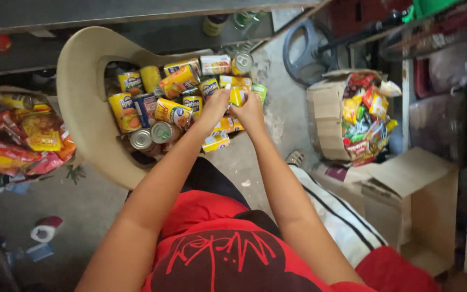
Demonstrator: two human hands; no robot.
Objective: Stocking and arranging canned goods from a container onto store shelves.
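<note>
Two hands meet over the seat of a beige plastic chair (82,81) that is loaded with tins and small cartons. Left hand (215,104) and right hand (249,108) are side by side, nearly touching, fingers curled inward; together they pinch a small yellow pack (238,95) between the fingertips, at the right-hand part of the pile. Whether each hand grips the pack separately cannot be told, since the fingers overlap. Around the pack lie yellow-labelled cans (124,111) on their sides, a blue-labelled can (146,108), two upright cans with bare silver lids (160,132) at the near edge of the seat, a white carton (215,64) toward the far side, and one more silver-topped can (242,63) just beside that carton. A further yellow carton (215,142) sits at the near right edge of the seat, below the forearms. To the right of the chair, well apart on the concrete floor (93,205), stands an open cardboard box (325,116) filled with bright snack sachets (366,119); an emptier cardboard box (422,200) with open flaps stands nearer the person. At the left, more red and yellow snack packets (22,140) are heaped beside the chair. The person wears a red and black shirt (217,249).
</note>
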